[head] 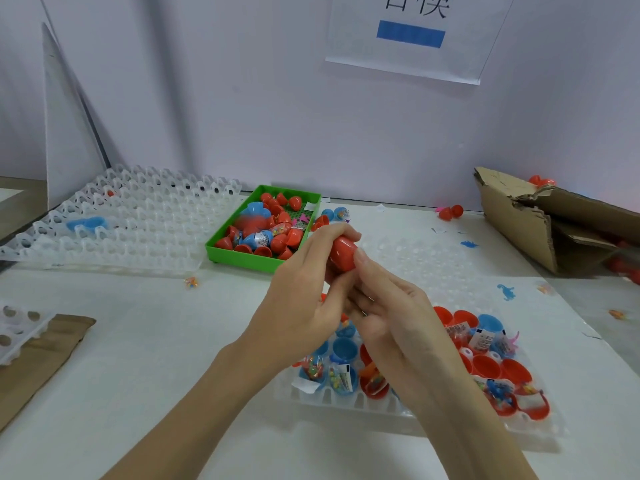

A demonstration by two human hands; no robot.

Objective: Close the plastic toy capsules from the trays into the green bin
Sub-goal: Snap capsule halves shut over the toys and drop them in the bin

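A red plastic capsule (343,253) is held up above the table between both hands. My left hand (304,292) curls round it from the left and my right hand (388,313) pinches it from below right. Beneath the hands lies a clear tray (408,258) holding several open red and blue capsule halves (491,362) with small wrapped toys. Behind the hands stands the green bin (221,245), filled with several red and blue capsules. Part of the tray is hidden by my hands and forearms.
A stack of clear trays (131,220) lies to the left of the bin with a blue half in it. A torn cardboard box (526,216) sits at the right. Brown cardboard (38,358) and another tray corner (17,327) lie at the near left. Loose capsules and toy bits dot the table.
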